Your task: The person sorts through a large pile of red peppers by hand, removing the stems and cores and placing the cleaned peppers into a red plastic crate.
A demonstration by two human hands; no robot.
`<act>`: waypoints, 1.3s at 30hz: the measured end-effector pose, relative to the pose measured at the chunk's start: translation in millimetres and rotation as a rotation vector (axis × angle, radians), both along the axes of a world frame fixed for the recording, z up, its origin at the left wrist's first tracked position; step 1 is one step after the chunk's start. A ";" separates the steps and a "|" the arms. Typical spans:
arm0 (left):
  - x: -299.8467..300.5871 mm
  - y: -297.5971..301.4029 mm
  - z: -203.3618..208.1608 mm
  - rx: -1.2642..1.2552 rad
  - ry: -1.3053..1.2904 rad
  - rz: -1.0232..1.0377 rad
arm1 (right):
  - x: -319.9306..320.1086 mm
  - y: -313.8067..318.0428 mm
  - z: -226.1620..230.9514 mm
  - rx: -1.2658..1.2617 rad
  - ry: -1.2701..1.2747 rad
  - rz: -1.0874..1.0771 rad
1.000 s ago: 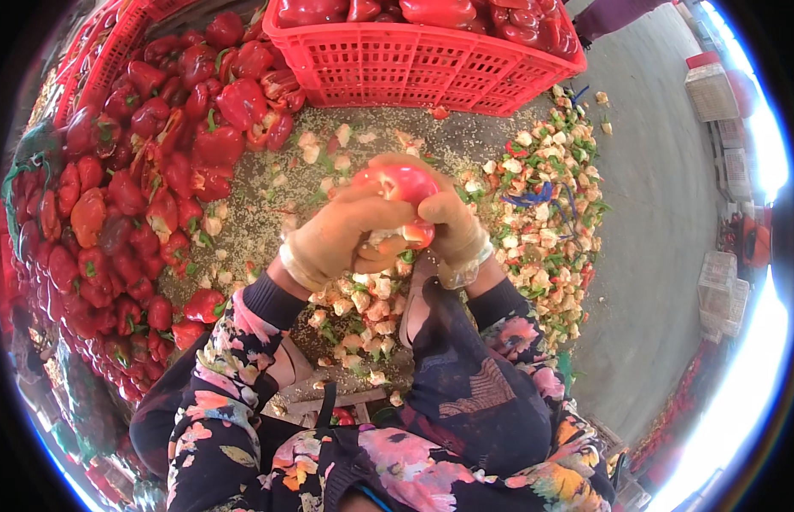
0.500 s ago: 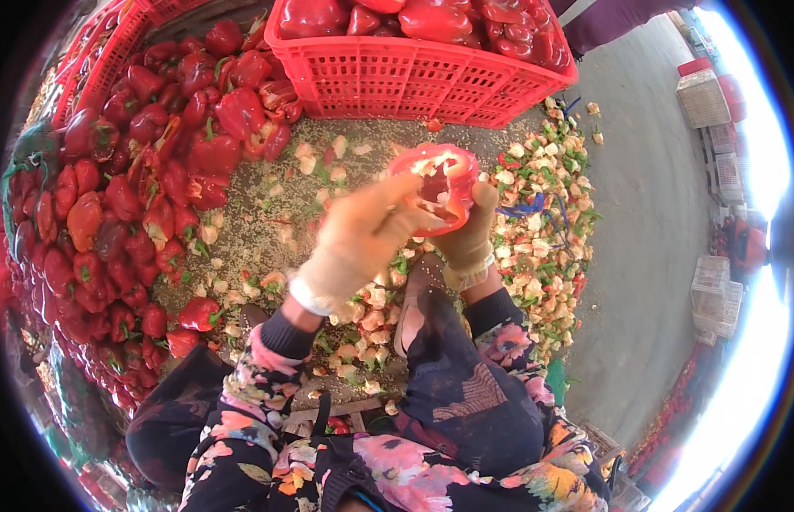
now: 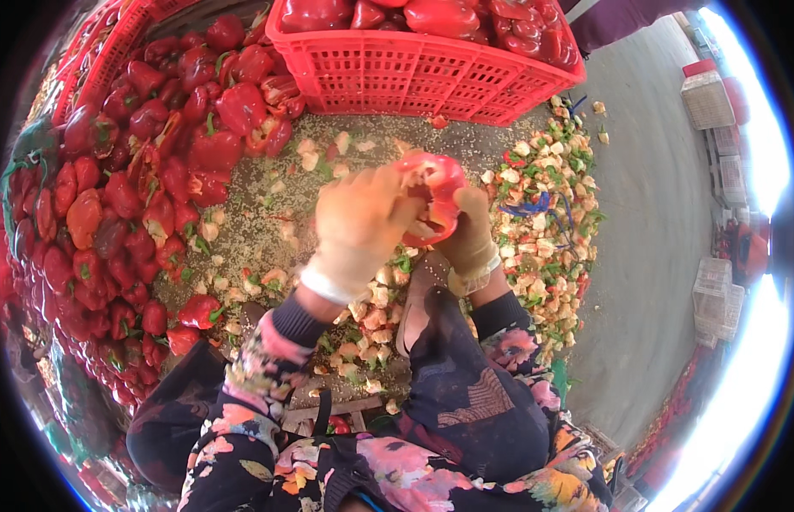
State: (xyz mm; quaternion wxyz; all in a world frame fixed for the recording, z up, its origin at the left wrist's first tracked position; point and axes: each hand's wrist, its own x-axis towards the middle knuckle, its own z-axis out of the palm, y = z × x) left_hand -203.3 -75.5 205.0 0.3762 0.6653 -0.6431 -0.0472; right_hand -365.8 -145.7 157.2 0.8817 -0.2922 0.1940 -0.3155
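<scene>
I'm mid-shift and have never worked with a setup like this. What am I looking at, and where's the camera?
There's no machine: a person is working with two gloved hands. The view comes from a wide fisheye camera on their head, looking down, so straight edges bend near the rim and picture left is the person's left. The right hand holds a cut-open red pepper; the left hand is at its opening, too blurred to show its exact grip. On the ground, pale seeds lie scattered, with a heap of pepper cores to the right. A pile of red peppers lies left, and a red crate full of peppers stands ahead.
</scene>
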 end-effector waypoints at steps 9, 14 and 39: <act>48.8 -14.1 -33.7 -0.026 0.963 -0.250 | -8.2 5.2 -4.5 0.205 -0.159 -0.153; 30.7 25.7 -10.1 0.026 0.068 0.040 | -6.2 3.0 10.0 0.100 0.010 -0.159; -11.7 -26.5 15.7 -0.049 0.442 -0.346 | 15.0 -26.4 58.2 0.099 0.111 -0.327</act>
